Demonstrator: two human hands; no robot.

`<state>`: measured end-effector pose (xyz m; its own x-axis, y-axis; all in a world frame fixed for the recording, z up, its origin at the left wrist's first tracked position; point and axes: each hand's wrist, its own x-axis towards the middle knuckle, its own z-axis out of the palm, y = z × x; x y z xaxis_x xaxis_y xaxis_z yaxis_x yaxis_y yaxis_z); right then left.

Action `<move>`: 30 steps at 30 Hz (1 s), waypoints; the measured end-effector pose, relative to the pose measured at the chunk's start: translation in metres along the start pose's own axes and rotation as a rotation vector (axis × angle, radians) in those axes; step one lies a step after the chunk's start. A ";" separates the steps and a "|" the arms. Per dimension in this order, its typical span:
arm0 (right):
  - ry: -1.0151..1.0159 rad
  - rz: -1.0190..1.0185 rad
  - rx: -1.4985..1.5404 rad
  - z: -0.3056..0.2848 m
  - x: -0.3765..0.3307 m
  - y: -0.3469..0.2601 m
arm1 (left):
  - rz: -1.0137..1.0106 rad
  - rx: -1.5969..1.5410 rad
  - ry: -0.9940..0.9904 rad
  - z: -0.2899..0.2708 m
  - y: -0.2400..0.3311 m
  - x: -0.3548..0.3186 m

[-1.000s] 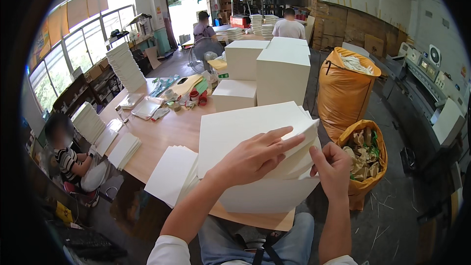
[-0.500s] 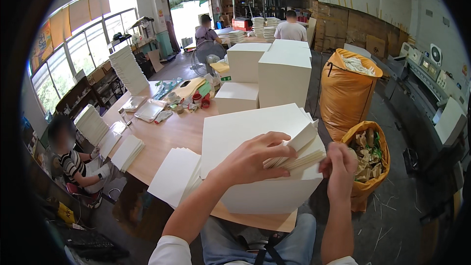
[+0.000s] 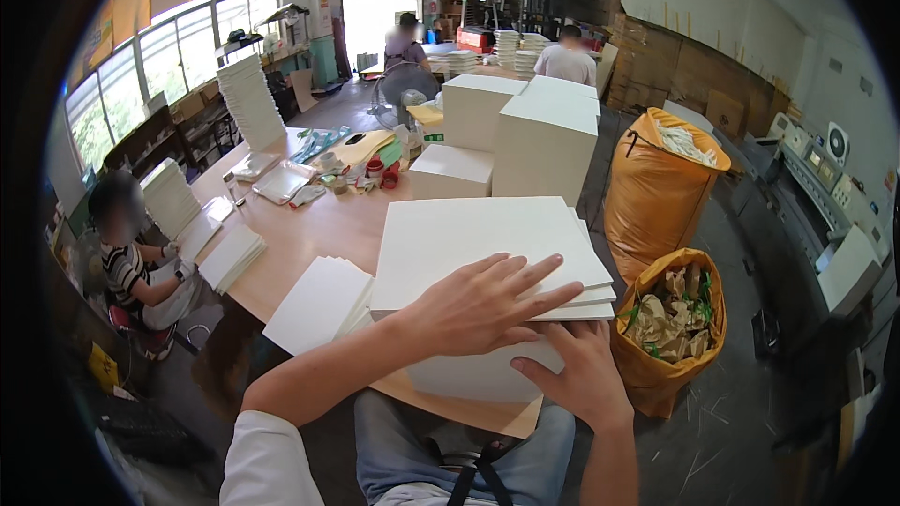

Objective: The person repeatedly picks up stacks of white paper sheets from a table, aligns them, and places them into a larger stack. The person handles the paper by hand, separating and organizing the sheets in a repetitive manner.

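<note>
A tall stack of white paper sheets [image 3: 478, 239] stands at the table's near edge, right in front of me. My left hand [image 3: 492, 305] lies across its top near the front right corner, palm down, fingers spread. My right hand [image 3: 589, 375] is against the stack's front side, thumb apart and fingers stretched up. Its fingertips meet the edge just below the top few sheets, which jut out unevenly at the right corner; whether they reach under is hidden. Left of this stack lies a lower, fanned pile of white sheets [image 3: 317, 305].
Tall white paper stacks [image 3: 547, 145] stand behind. Tape rolls [image 3: 382, 171] and plastic packets [image 3: 284, 183] lie on the wooden table [image 3: 319, 230]. Two orange sacks [image 3: 656, 183] stand on the floor at right. A seated person [image 3: 141, 267] works at left; two others are farther back.
My left hand has let the lifted corner sheets down and now lies flat on top. My right hand has moved left from beside the corner to the stack's front, its fingers unfolding.
</note>
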<state>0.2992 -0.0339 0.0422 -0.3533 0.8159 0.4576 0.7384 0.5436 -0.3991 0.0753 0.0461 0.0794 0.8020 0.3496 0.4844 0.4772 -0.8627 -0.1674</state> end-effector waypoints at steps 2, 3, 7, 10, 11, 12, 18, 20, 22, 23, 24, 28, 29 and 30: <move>0.021 0.019 0.028 -0.003 0.003 -0.003 | -0.137 0.089 0.002 -0.008 0.010 -0.008; 0.036 0.022 0.031 -0.004 0.004 -0.005 | -0.231 0.167 -0.004 -0.007 0.011 -0.019; -0.018 0.093 0.046 -0.001 0.005 -0.008 | -0.626 0.309 0.223 -0.011 0.002 -0.081; 0.000 0.129 -0.055 0.010 -0.001 -0.007 | -0.718 0.087 0.413 -0.016 -0.013 -0.130; -0.022 0.157 -0.068 0.016 -0.004 -0.004 | -0.693 -0.038 0.467 -0.010 -0.018 -0.140; 0.112 -0.016 -0.295 0.021 -0.003 0.001 | -0.645 -0.050 0.463 -0.007 -0.020 -0.139; 0.297 -0.121 -0.436 0.057 -0.012 0.044 | -0.352 -0.066 0.445 -0.021 0.041 -0.136; 0.255 -0.085 -0.450 0.060 -0.022 0.056 | -0.455 -0.184 0.539 -0.013 0.051 -0.150; 0.233 -0.044 -0.365 0.062 -0.028 0.052 | -0.708 -0.304 0.632 0.009 0.060 -0.171; 0.266 -0.100 -0.389 0.060 -0.024 0.050 | -0.895 -0.775 0.722 0.020 0.066 -0.175; 0.301 -0.153 -0.407 0.059 -0.021 0.046 | -1.058 -1.258 0.787 0.024 0.073 -0.178; 0.406 -0.293 -0.450 0.054 -0.009 0.035 | -1.087 -2.360 0.614 0.017 0.061 -0.154; 0.415 -0.298 -0.449 0.053 -0.008 0.033 | -1.116 -2.435 0.560 0.007 0.061 -0.140; 0.425 -0.297 -0.450 0.053 -0.007 0.031 | -1.163 -2.291 0.487 -0.001 0.060 -0.129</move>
<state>0.2941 -0.0125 -0.0153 -0.3897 0.4466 0.8054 0.8442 0.5228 0.1185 -0.0001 -0.0514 0.0074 0.4300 0.8845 -0.1811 -0.6602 0.4448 0.6052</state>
